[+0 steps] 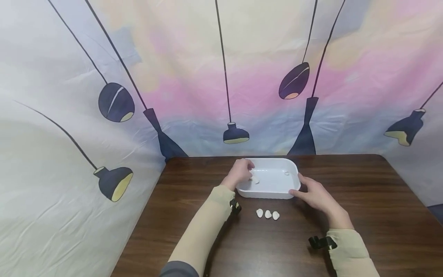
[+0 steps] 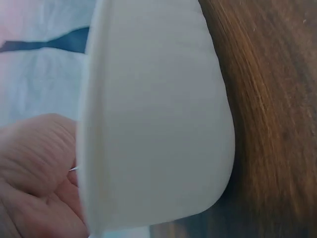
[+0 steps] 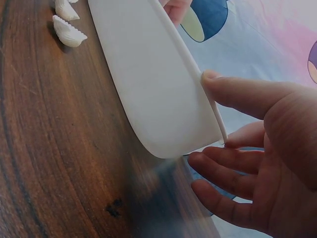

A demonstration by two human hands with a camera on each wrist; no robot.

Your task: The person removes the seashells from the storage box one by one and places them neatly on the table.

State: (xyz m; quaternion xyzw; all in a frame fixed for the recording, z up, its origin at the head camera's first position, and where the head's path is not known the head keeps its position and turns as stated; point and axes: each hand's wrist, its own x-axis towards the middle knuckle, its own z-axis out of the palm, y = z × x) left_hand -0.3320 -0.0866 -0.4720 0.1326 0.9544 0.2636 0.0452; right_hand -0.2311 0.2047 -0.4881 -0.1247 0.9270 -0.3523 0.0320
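A large cloth (image 1: 187, 69) hangs on the far side, in pale yellow, pink and blue, and dark lamps (image 1: 236, 134) are printed on it. In front of it is a brown table (image 1: 270, 248) with wood grain and rounded far corners. Two beige sleeves (image 1: 204, 231) come over it from the near side, one from the left and one from the right.

The white tray (image 1: 266, 195) lies at the far part of the table, with rounded corners and low walls. The right hand (image 1: 316, 194) is at its right end: the fingers are spread, the thumb rests on the near rim, and the forefinger touches the edge at the corner. The left hand (image 1: 240, 172) reaches over the left end, with bent fingers inside the tray; I cannot tell whether they pinch something, because the wall hides them in the left wrist view. On each wrist sits a small black device (image 1: 235, 207).

The smallest things are the white shells. One shell (image 1: 256, 180) is just beside the left fingers in the tray, and another shell (image 1: 286, 173) lies toward the right end. Three shells (image 1: 268, 214) form a short row on the table, near side of the tray.
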